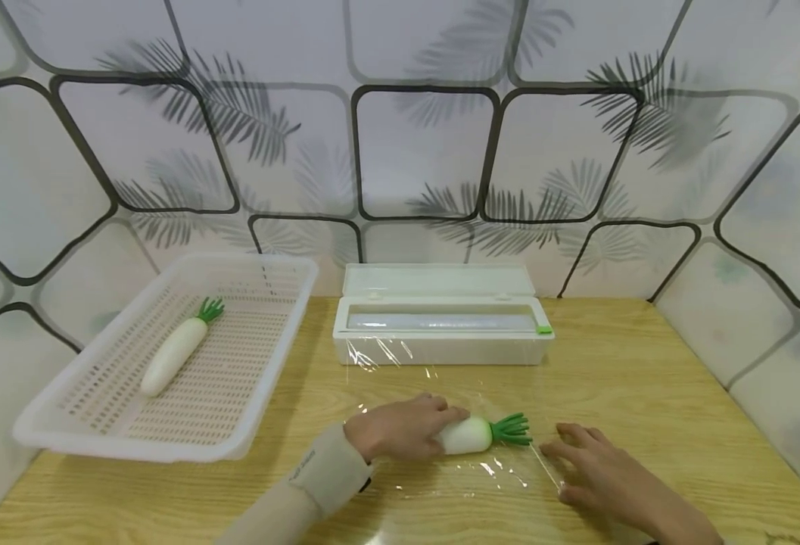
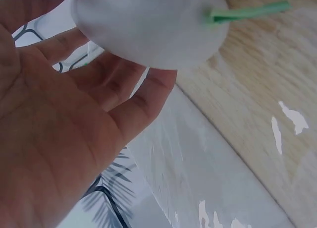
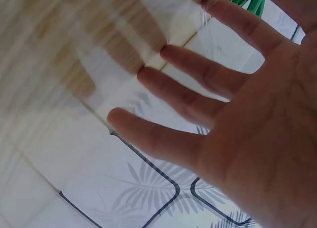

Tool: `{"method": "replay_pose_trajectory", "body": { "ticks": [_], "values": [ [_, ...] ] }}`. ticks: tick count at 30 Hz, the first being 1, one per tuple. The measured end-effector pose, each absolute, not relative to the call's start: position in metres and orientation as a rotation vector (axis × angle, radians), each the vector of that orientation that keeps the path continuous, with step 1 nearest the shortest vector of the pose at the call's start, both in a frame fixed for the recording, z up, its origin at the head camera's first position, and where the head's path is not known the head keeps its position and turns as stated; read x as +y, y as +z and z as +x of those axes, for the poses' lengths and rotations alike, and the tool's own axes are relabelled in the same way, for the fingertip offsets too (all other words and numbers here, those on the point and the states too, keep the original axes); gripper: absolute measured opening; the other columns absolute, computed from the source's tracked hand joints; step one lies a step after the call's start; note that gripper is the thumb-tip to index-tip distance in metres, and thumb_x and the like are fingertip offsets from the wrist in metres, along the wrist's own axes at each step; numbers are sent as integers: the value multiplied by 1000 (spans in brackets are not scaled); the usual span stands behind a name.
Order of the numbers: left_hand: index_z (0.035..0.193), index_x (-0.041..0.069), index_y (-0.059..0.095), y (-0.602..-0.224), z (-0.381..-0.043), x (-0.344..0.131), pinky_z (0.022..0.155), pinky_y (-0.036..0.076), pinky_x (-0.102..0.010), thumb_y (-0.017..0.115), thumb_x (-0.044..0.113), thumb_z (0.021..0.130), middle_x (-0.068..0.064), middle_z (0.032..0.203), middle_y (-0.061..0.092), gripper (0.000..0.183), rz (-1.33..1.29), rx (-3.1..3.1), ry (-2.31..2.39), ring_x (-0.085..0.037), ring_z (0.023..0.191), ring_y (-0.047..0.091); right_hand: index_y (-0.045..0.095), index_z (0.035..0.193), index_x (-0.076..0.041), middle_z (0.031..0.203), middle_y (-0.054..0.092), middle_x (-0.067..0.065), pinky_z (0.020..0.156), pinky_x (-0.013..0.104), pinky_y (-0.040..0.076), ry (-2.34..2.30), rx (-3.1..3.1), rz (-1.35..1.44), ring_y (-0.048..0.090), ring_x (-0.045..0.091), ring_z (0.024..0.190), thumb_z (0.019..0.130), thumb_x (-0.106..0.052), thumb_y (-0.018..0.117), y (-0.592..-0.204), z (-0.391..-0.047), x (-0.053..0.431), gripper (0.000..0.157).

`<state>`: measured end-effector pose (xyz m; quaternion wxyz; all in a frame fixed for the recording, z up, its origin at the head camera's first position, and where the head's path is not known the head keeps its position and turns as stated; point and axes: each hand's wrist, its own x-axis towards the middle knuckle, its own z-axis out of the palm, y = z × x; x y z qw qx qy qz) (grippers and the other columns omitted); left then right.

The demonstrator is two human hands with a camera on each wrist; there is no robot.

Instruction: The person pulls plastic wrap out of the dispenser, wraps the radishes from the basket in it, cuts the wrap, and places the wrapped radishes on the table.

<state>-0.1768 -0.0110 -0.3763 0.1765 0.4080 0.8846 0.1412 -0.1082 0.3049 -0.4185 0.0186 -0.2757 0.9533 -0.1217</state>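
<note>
A white radish [image 1: 466, 436] with green leaf stubs [image 1: 512, 429] lies on its side on a sheet of clear cling film [image 1: 488, 473]. My left hand [image 1: 409, 428] grips it from above around its body, hiding its left end. In the left wrist view the fingers curl around the pale radish [image 2: 153, 27]. At the film's right edge is my right hand [image 1: 607, 473], its fingers spread and fairly straight, as the right hand [image 3: 247, 124] also shows in its wrist view. Whether its fingertips touch the film I cannot tell.
A white film dispenser box [image 1: 440, 352] with a raised lid stands behind the radish, holding a roll of film [image 1: 440, 322]; a green slider [image 1: 544, 330] sits at its right end. On the left, a white basket [image 1: 291, 333] holds another radish [image 1: 175, 356]. A patterned wall closes the back.
</note>
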Motion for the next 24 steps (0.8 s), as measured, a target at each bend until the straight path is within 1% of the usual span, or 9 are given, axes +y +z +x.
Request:
{"method": "replay_pose_trajectory", "body": {
  "ticks": [2,6,9,11,16,21,24],
  "values": [
    [152,18,48,-377,-176,-11,92,52,-29,71,17,94,-2,133,57,62,1182,2514,387,-14,115,53,69,120,-6,125,58,26,77,58,56,-330,2956,-865,59,45,105,76,-26,88,-416,-107,306,52],
    [152,15,47,-377,-176,-15,90,52,-27,69,17,96,-5,134,56,60,1230,2554,411,-16,114,52,70,119,-8,118,64,19,75,54,57,-284,2967,-913,64,39,99,76,-30,87,-411,-106,307,52],
    [149,12,51,-375,-176,-20,92,51,-27,68,16,98,-7,134,56,54,1280,2596,457,-18,115,54,70,119,-8,113,67,12,73,50,58,-266,3023,-960,67,33,94,75,-28,89,-408,-105,308,52],
    [145,11,55,-374,-175,-25,92,52,-27,68,15,98,-7,132,57,49,1304,2628,477,-19,114,55,71,119,-8,111,68,10,71,47,58,-243,3088,-1016,68,31,91,72,-25,91,-407,-105,309,54],
    [137,10,61,-372,-170,-41,88,53,-28,70,15,97,-8,126,59,42,1366,2691,469,-20,107,58,71,118,-7,106,69,8,66,44,58,-205,3179,-1113,68,28,86,66,-21,93,-408,-105,312,58],
    [133,7,63,-369,-163,-57,86,52,-25,70,13,96,-6,120,60,38,1445,2727,456,-18,103,58,70,118,-5,105,70,8,67,44,59,-246,3209,-1124,69,27,86,65,-21,93,-411,-102,316,60],
    [128,8,66,-368,-158,-68,84,52,-24,73,11,94,-5,115,61,35,1501,2760,447,-17,99,58,71,117,-5,104,70,7,67,42,59,-277,3220,-1139,69,26,85,64,-18,93,-412,-100,318,59]
  ]
}}
